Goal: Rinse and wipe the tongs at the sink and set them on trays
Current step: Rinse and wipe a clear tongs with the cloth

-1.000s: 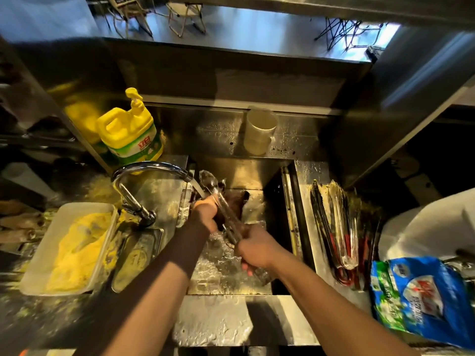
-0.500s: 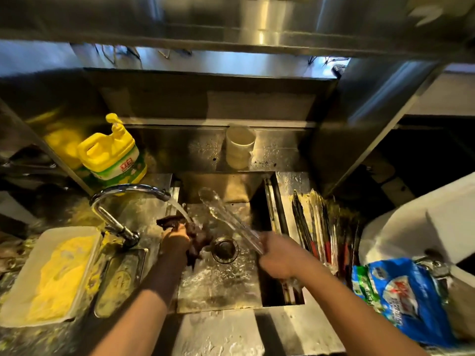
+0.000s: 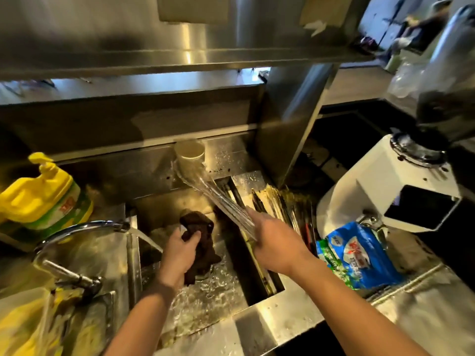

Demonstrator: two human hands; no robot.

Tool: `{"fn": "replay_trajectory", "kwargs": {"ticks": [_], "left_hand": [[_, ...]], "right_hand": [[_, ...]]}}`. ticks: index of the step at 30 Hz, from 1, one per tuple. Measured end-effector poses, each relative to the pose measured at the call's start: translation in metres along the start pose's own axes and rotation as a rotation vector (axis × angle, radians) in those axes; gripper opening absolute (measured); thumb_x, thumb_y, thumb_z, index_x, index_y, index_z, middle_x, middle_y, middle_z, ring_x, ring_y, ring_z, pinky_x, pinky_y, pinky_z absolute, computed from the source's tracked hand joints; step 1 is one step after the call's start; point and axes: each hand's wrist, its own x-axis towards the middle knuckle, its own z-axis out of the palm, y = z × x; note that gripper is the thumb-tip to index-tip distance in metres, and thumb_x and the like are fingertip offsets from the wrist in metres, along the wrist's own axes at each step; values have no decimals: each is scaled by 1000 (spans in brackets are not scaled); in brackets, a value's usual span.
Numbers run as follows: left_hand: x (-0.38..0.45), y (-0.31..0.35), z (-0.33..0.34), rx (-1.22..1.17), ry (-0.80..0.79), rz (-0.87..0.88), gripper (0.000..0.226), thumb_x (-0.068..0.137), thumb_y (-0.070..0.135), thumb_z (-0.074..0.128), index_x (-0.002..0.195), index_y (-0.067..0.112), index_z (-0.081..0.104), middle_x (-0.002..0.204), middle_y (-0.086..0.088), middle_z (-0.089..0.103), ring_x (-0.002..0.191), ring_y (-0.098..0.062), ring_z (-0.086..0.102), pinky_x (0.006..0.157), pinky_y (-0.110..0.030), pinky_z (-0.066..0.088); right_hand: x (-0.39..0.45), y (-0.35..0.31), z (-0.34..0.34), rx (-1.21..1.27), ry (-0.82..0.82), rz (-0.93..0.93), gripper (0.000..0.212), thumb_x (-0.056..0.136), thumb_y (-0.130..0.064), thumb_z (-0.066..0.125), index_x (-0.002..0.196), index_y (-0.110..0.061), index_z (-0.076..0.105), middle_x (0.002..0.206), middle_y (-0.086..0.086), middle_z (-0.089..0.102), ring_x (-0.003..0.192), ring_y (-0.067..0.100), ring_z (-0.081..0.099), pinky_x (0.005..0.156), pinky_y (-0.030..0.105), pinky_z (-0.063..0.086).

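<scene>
We see the right hand (image 3: 276, 242) gripping tongs (image 3: 213, 199) (blurred), now lifted right of the sink (image 3: 257, 312); the left hand (image 3: 180, 250) still clutches the cloth (image 3: 199, 227).

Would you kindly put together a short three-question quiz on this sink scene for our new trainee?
1. True or false: the left hand grips the dark cloth over the sink.
2. What does the right hand hold?
A. the yellow detergent bottle
B. the tongs
C. the white cup
3. Fill in: water runs from the ____ into the sink.

Key
1. True.
2. B; the tongs are blurred and angled up toward the white cup, while the yellow detergent bottle stands untouched at the left.
3. Faucet.
</scene>
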Motion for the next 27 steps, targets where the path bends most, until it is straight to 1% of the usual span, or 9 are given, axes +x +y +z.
{"fn": "replay_trajectory", "kwargs": {"ticks": [4, 7, 10, 13, 16, 20, 22, 25, 27], "left_hand": [[-12, 31, 39, 38, -78, 113, 10, 97, 22, 63, 106, 26, 62, 106, -3, 73, 90, -13, 68, 62, -22, 49], [-32, 48, 76, 96, -156, 139, 29, 95, 27, 66, 122, 21, 61, 120, -7, 71, 102, -21, 68, 80, -31, 56], [-58, 61, 117, 153, -248, 137, 51, 95, 34, 65, 142, 19, 51, 133, -7, 64, 120, -29, 63, 104, -50, 50], [-91, 71, 170, 201, -348, 202, 24, 95, 30, 65, 117, 23, 63, 116, -8, 72, 104, -28, 70, 98, -52, 54], [-132, 75, 229, 247, -465, 253, 10, 96, 22, 64, 102, 15, 65, 103, -15, 74, 92, -28, 71, 88, -46, 58], [-185, 75, 301, 250, -619, 267, 6, 96, 15, 64, 92, 14, 68, 89, -17, 75, 79, -29, 72, 73, -43, 58], [-210, 73, 337, 267, -712, 259, 6, 97, 17, 62, 95, 16, 68, 90, -14, 78, 82, -28, 75, 75, -44, 60], [-240, 66, 398, 300, -811, 264, 17, 96, 25, 64, 110, 16, 67, 102, -14, 76, 92, -31, 74, 88, -51, 59], [-256, 59, 438, 320, -848, 249, 42, 96, 32, 64, 132, 14, 56, 115, -13, 73, 98, -33, 73, 87, -50, 60]], "right_hand": [[-19, 27, -28, 95, 85, 55, 76, 79, -11, 57, 151, -26, 35, 144, 1, 53, 121, 23, 58, 97, 36, 51], [-42, 52, -49, 180, 141, 80, 69, 82, -12, 58, 146, -30, 41, 136, -1, 59, 119, 20, 59, 97, 41, 52], [-75, 78, -73, 213, 231, 81, 54, 76, -23, 49, 130, -33, 53, 114, -6, 68, 104, 15, 64, 81, 34, 53], [-118, 115, -96, 197, 329, 115, 51, 68, -38, 37, 116, -33, 54, 104, -7, 66, 99, 17, 61, 74, 37, 50], [-166, 162, -114, 238, 389, 196, 56, 68, -22, 48, 123, -32, 53, 111, -2, 66, 105, 25, 61, 84, 44, 51], [-234, 222, -132, 304, 509, 282, 52, 73, -19, 53, 122, -36, 55, 104, -1, 65, 95, 19, 60, 80, 41, 51], [-265, 253, -139, 344, 571, 358, 42, 79, -27, 55, 119, -39, 54, 101, -6, 64, 88, 10, 59, 77, 37, 53], [-305, 295, -147, 363, 667, 506, 47, 82, -49, 54, 128, -47, 48, 109, -19, 60, 91, -5, 55, 74, 11, 43], [-325, 321, -152, 385, 698, 602, 50, 85, -57, 50, 132, -41, 47, 113, -18, 60, 96, -3, 55, 76, 14, 43]]}}
